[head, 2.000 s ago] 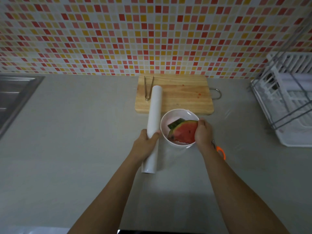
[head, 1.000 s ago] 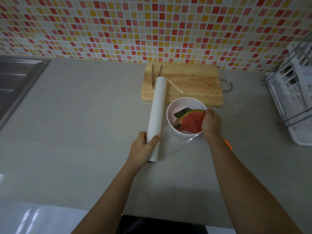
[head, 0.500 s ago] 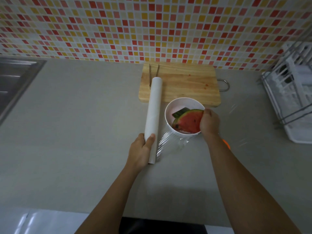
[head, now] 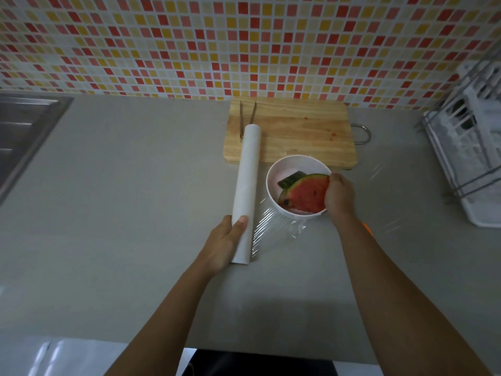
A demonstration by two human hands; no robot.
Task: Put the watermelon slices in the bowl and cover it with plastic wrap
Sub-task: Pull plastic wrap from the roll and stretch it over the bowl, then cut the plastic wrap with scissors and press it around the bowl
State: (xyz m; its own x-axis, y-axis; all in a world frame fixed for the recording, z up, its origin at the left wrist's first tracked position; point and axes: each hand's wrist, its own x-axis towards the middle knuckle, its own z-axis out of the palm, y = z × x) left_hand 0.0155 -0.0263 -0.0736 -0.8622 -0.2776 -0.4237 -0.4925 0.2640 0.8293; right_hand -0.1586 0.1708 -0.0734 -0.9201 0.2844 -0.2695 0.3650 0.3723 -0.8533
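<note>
head: bowl (head: 288, 166) rim gripped by right hand (head: 339, 197)

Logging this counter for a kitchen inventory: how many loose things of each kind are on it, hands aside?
cutting board: 1
tongs: 1
wrap roll: 1
bowl: 1
watermelon slices: 2
dish rack: 1
orange thing, mostly hidden: 1
Total: 8
</note>
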